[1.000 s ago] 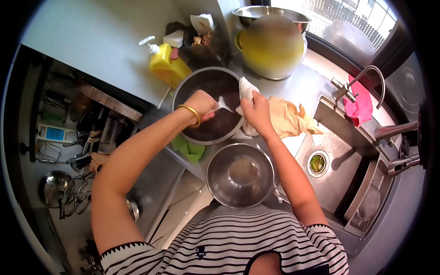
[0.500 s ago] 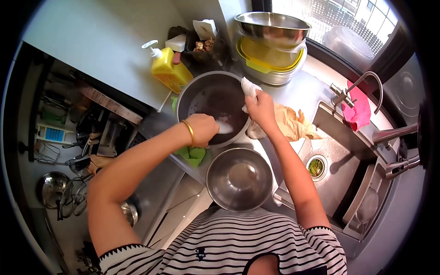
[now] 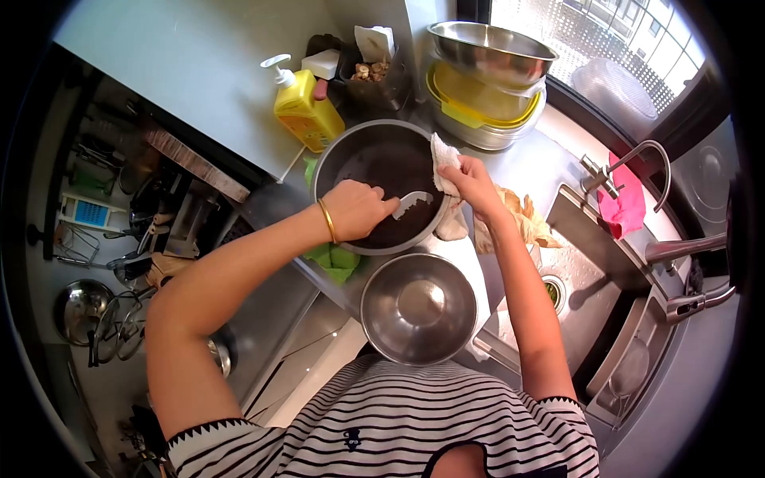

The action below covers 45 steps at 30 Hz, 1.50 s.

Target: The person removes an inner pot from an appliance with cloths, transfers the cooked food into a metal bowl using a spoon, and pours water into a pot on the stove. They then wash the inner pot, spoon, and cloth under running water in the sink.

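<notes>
a top-down view from a person's head shows two bare hands at a deep dark pot point(image 3: 355, 147) on a grey metal tabletop point(image 3: 530, 159). the left hand point(image 3: 355, 209), with a gold bangle at the wrist, is closed around a pale curved utensil point(image 3: 404, 205), whose end is inside the pot, toward its right side. the right hand point(image 3: 476, 187) grips a white cloth point(image 3: 446, 163) folded against the pot's right rim. just below the pot, close to the person's striped shirt point(image 3: 414, 406), sits a metal bowl point(image 3: 390, 295). a green cloth point(image 3: 336, 264) shows at the pot's lower left edge, and a yellow pump bottle point(image 3: 307, 111) stands above its upper left. crumpled brown paper point(image 3: 526, 219) lies past the right hand, beside a steel sink point(image 3: 586, 263). a steel basin point(image 3: 498, 64) tops a stack near the window, and a pink cloth point(image 3: 625, 203) lies behind the tap point(image 3: 613, 169).
</notes>
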Motion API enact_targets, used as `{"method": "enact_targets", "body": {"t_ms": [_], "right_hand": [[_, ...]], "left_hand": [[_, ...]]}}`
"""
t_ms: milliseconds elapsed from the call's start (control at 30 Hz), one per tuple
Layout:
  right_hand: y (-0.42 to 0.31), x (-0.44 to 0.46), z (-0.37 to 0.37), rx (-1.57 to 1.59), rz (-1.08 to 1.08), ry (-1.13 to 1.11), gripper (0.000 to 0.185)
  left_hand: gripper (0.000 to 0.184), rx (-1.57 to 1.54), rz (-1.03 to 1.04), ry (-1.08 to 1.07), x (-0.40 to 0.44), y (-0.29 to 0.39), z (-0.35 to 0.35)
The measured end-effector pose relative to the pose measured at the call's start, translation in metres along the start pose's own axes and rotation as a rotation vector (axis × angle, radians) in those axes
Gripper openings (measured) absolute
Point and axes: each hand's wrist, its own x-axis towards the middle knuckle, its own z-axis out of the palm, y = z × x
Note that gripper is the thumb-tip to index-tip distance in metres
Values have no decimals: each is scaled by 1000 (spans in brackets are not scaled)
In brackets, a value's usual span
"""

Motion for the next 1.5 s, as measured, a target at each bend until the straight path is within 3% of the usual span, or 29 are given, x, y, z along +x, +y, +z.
{"method": "enact_targets", "body": {"t_ms": [167,267,333,367,467,567,600,667,733,800,833,867,967,1067,1167,1200,1233,1333,1400,1500], "right_hand": [[6,5,1,-127,-36,24,12],[17,12,5,-194,-71,128,8],[45,22,5,-159,-330,300,22],[46,20,9,-197,-345,364,28],[37,8,18,-175,-258,375,31],[45,9,20,-230,-288,425,31],[38,8,23,-232,-299,428,31],[33,-3,36,-280,-328,571,31],[41,-3,44,-239,-417,559,31],[33,-7,45,-240,-348,516,32],[27,-12,43,-379,-343,525,31],[26,-8,42,-367,-347,545,31],[35,-5,41,-334,-354,487,32],[33,-8,49,-274,-378,549,31],[30,-14,50,-296,-390,548,29],[29,-11,50,-292,-399,550,29],[29,-9,48,-297,-395,545,29],[30,-10,49,-314,-383,531,28],[31,-6,51,-313,-376,535,28],[37,-13,53,-282,-444,580,28]], "left_hand": [[19,148,11,117,20,-18,0],[14,43,-170,-259,17,-15,4],[17,-91,-151,-411,4,-10,-16],[18,-150,-146,-503,1,-15,-18],[17,-75,-157,-480,1,-36,-49],[16,44,-195,-534,8,-50,-27],[18,-37,-219,-593,6,-27,-24],[20,-224,-190,-511,11,-1,-11],[24,-759,-454,-709,32,15,-38],[29,-641,-401,-681,38,-26,-38],[26,-458,-487,-606,38,-37,-63],[20,-208,-350,-402,35,-81,-37],[19,-73,-335,-476,34,-59,-30],[19,-267,-148,-525,33,-4,9],[25,-533,-362,-713,37,-19,-56],[24,-364,-373,-698,39,-36,-70],[21,-242,-317,-491,41,-79,-36],[17,-50,-251,-383,44,-58,-12],[20,-259,-92,-447,44,-11,11],[26,-329,-37,-523,29,-25,-34]]}}
